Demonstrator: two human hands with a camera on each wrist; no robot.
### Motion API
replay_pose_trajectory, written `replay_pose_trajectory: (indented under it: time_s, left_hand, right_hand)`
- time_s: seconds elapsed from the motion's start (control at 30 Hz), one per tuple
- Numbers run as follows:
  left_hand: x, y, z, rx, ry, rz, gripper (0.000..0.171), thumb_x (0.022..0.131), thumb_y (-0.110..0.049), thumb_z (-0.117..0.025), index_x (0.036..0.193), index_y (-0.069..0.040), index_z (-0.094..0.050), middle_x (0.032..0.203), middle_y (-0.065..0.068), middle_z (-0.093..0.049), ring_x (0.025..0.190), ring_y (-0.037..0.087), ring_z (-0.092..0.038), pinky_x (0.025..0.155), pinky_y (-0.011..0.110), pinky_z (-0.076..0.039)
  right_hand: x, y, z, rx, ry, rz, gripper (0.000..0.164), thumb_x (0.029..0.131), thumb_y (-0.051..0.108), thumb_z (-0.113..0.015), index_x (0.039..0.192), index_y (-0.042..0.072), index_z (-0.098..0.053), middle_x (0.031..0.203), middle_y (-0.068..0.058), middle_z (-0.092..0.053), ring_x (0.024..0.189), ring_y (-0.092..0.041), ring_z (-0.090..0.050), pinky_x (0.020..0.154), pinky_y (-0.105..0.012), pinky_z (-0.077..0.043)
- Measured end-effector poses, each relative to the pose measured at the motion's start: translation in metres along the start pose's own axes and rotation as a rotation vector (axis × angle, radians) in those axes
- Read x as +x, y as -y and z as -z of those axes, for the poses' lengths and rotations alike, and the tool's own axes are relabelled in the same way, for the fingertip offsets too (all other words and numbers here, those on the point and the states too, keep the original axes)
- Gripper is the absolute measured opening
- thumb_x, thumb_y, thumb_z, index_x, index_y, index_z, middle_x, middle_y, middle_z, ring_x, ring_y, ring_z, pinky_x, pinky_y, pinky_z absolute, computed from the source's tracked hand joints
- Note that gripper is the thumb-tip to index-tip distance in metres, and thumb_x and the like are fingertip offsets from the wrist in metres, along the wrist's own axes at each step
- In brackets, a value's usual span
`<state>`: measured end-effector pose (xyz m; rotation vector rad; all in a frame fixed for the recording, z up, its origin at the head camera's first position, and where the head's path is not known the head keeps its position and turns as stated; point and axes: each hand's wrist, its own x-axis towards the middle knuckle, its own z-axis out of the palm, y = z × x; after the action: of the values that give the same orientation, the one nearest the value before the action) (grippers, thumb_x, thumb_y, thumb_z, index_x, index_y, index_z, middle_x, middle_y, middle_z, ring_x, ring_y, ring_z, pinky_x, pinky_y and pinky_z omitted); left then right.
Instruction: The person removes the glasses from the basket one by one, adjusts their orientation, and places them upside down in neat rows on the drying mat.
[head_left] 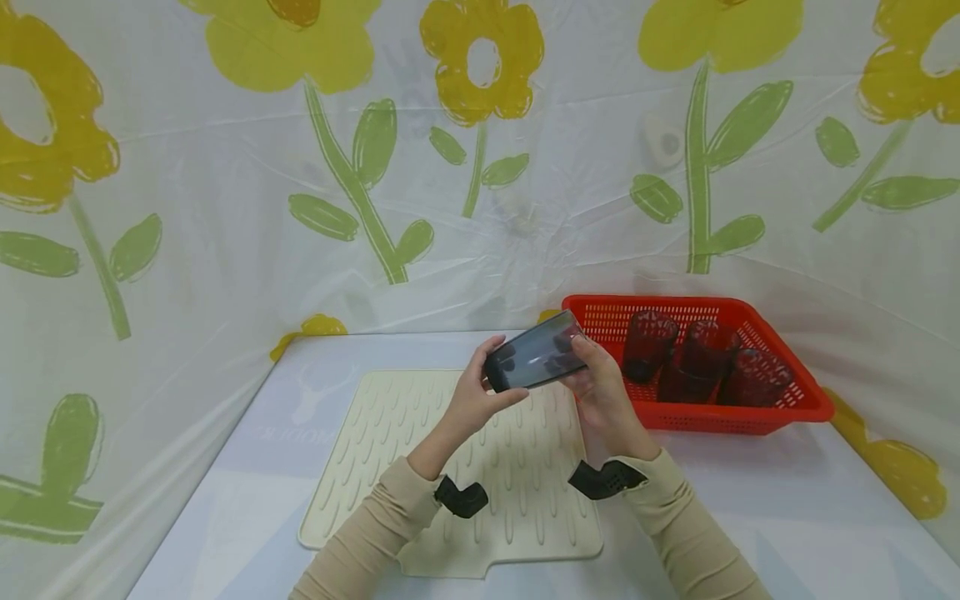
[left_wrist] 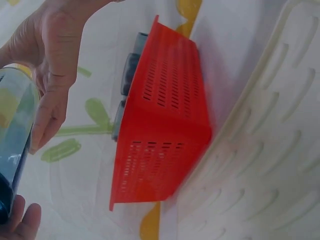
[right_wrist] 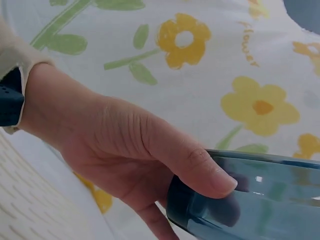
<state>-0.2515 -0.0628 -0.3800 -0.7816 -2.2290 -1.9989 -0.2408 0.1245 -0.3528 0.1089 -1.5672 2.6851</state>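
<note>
A clear blue-tinted drinking glass is held tilted on its side above the drying mat, its dark thick base toward the left. My left hand grips the base end; in the right wrist view its thumb lies along the side of the glass. At the rim end, on the right, my right hand holds the glass between thumb and fingers. The left wrist view shows this right hand by the rim, with some of its fingers hidden behind the glass.
A red perforated plastic basket stands on the table at the right, beside the mat. Several glasses sit inside it, looking dark against the red. Behind the white table hangs a flower-printed sheet.
</note>
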Motion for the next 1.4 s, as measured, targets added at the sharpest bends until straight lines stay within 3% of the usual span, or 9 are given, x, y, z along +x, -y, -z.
replay_pose_trajectory:
  time_s: [0.13,0.3,0.4,0.63,0.8,1.03,1.23,1.4]
  left_hand:
    - [0.0,0.0,0.0,-0.039,-0.03,-0.01,0.076,0.075,-0.008,-0.074,0.138,-0.004,-0.032,0.131,0.018,-0.041,0.109,0.026,-0.049,0.083,0.026,-0.047]
    - [-0.002,-0.001,0.003,-0.033,-0.043,-0.035,0.071,0.073,-0.001,-0.074,0.134,-0.003,-0.037,0.126,0.018,-0.045,0.103,0.021,-0.049,0.08,0.022,-0.047]
    - [-0.004,0.0,0.006,-0.024,-0.033,-0.044,0.07,0.073,-0.001,-0.074,0.133,-0.004,-0.038,0.126,0.018,-0.045,0.102,0.019,-0.05,0.08,0.022,-0.047]
    - [-0.007,0.0,0.014,-0.053,-0.027,-0.03,0.076,0.071,-0.005,-0.077,0.135,-0.005,-0.037,0.126,0.018,-0.045,0.101,0.017,-0.051,0.081,0.022,-0.047]
    - [-0.009,0.001,0.018,-0.101,-0.035,-0.033,0.078,0.07,-0.008,-0.078,0.136,-0.005,-0.035,0.122,0.017,-0.046,0.099,0.013,-0.052,0.08,0.021,-0.047]
    - [-0.008,0.001,0.018,-0.273,-0.052,-0.124,0.091,0.065,-0.028,-0.082,0.134,0.003,-0.031,0.121,0.001,-0.049,0.1,0.009,-0.051,0.08,0.019,-0.048]
    - [-0.006,-0.004,0.016,-0.312,-0.069,-0.184,0.091,0.063,-0.032,-0.082,0.13,0.005,-0.032,0.119,-0.005,-0.05,0.101,0.008,-0.049,0.082,0.019,-0.047]
    - [-0.006,-0.011,0.017,-0.328,-0.096,-0.218,0.076,0.063,-0.031,-0.083,0.124,-0.009,-0.042,0.118,-0.004,-0.051,0.102,0.009,-0.047,0.085,0.019,-0.045]
  right_hand:
    - [-0.001,-0.001,-0.001,-0.002,0.003,0.005,0.016,0.09,0.018,-0.05,0.095,0.025,-0.063,0.091,0.007,-0.064,0.086,-0.01,-0.059,0.08,-0.028,-0.05]
    - [0.0,0.002,0.004,-0.021,0.137,-0.01,0.018,0.092,0.017,-0.048,0.102,0.023,-0.062,0.092,0.007,-0.063,0.086,-0.01,-0.059,0.086,-0.031,-0.047]
    - [0.0,0.006,0.009,-0.116,0.205,-0.048,0.02,0.093,0.021,-0.048,0.112,0.018,-0.054,0.098,0.008,-0.062,0.091,-0.009,-0.057,0.094,-0.036,-0.041]
    - [0.004,0.014,0.023,-0.385,0.35,-0.167,0.052,0.093,0.026,-0.05,0.136,0.003,-0.03,0.119,-0.002,-0.052,0.111,-0.018,-0.048,0.106,-0.052,-0.025]
    - [0.005,0.018,0.029,-0.494,0.417,-0.208,0.057,0.091,0.028,-0.054,0.138,0.006,-0.029,0.132,-0.011,-0.042,0.12,-0.027,-0.039,0.106,-0.054,-0.023]
    - [0.003,0.02,0.032,-0.631,0.422,-0.24,0.064,0.087,0.03,-0.06,0.138,0.011,-0.027,0.135,-0.014,-0.039,0.123,-0.034,-0.034,0.103,-0.057,-0.024]
    - [0.005,0.02,0.034,-0.637,0.46,-0.216,0.073,0.085,0.029,-0.062,0.143,0.014,-0.02,0.138,-0.012,-0.035,0.125,-0.034,-0.031,0.104,-0.056,-0.025]
    - [0.006,0.017,0.033,-0.632,0.518,-0.19,0.072,0.085,0.025,-0.062,0.143,0.016,-0.02,0.138,-0.014,-0.036,0.125,-0.034,-0.032,0.102,-0.056,-0.028]
